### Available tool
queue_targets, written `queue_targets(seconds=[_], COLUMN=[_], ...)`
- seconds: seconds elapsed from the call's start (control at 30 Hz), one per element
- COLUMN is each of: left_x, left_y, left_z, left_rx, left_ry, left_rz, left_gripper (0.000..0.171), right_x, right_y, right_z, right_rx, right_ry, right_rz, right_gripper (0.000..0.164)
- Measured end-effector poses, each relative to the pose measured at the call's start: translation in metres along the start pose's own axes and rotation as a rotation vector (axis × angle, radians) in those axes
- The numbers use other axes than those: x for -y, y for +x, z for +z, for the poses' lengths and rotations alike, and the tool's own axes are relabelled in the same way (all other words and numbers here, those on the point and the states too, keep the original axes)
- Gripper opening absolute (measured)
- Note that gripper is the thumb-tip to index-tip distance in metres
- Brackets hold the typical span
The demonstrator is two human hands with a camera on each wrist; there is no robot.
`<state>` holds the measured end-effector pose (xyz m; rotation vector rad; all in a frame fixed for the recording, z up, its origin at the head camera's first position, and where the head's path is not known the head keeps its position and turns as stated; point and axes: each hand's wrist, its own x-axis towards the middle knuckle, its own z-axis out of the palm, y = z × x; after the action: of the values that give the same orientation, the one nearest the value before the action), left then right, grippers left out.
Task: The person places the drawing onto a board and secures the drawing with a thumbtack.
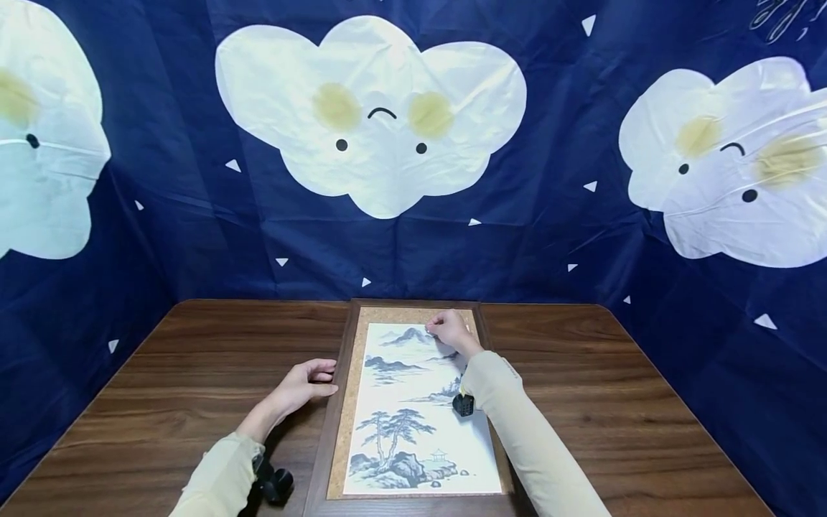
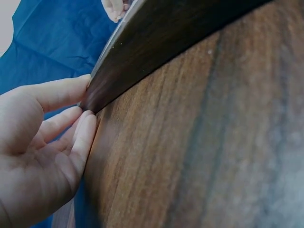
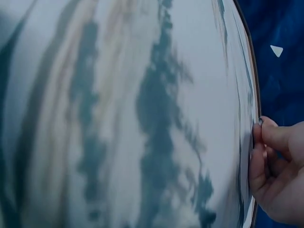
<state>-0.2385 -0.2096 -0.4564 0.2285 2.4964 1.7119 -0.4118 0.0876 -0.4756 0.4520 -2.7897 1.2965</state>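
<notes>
Fingers of the right hand are being pinched together, tip to tip, on a small object near the top edge of a landscape print. What the object is cannot be told. The print, bearing blue-grey mountains, pines and a pavilion, is being displayed at the lower center of the head view, on a cork board inside a brown frame.

At lower left of center, the left hand is being held with relaxed, mostly straight fingers, its tips being rested against the frame's left side.

A faint mark on the right sleeve is being rendered too small to be read. Looped white lines are being cut off at the upper right corner; whether writing is being shown cannot be told. White clouds and triangles are being displayed on the blue cloth behind the wooden tabletop.

In the left wrist view, the frame's side wall is being revealed, touched by thumb and fingertips, with the right hand's fingers being glimpsed at the top. In the right wrist view, the object's dark, shiny end is being exposed between fingertips at the right edge, while the print is being blurred across the center.
</notes>
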Motion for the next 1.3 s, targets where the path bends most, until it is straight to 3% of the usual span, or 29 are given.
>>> queue_targets(seconds=[0.17, 0.23, 0.37, 0.63, 0.7, 0.77, 0.93, 1.0, 1.1, 1.3], left_x=[-0.002, -0.002, -0.002, 0.000, 0.001, 0.001, 0.000, 0.000, 0.000, 0.000], left_y=[-0.001, -0.002, -0.002, -0.001, -0.001, -0.001, -0.003, -0.003, -0.003, -0.002], left_z=[0.000, 0.000, -0.001, -0.001, -0.001, 0.000, 0.000, 0.000, 0.001, 0.001], left_rx=[-0.003, -0.003, -0.006, -0.010, -0.012, -0.011, -0.014, -0.012, -0.011, -0.022], left_ry=[-0.012, -0.014, -0.012, -0.011, -0.010, -0.010, -0.011, -0.012, -0.009, -0.004], left_rz=[-0.005, -0.006, -0.005, 0.001, 0.004, 0.010, 0.005, 0.002, -0.002, -0.003], left_gripper=[0.053, 0.053, 0.053, 0.053, 0.053, 0.053, 0.053, 0.053, 0.053, 0.053], right_x=[-0.076, -0.088, -0.095, -0.095, -0.079, -0.066, 0.010, 0.040, 0.055, 0.056], right_y=[0.053, 0.062, 0.068, 0.069, 0.062, 0.052, 0.003, -0.016, -0.028, -0.023], right_z=[0.039, 0.046, 0.050, 0.048, 0.041, 0.033, -0.001, -0.012, -0.016, -0.014], right_rx=[-0.072, -0.087, -0.103, -0.050, -0.007, -0.002, 0.027, 0.054, 0.048, 0.003], right_ry=[-0.096, -0.125, -0.144, -0.123, -0.108, -0.073, -0.006, -0.032, -0.085, -0.164], right_rz=[-0.052, -0.040, -0.036, -0.057, -0.003, -0.038, 0.026, 0.099, 0.081, 0.097], right_gripper=[0.011, 0.010, 0.011, 0.018, 0.019, 0.023, 0.017, 0.013, 0.012, 0.012])
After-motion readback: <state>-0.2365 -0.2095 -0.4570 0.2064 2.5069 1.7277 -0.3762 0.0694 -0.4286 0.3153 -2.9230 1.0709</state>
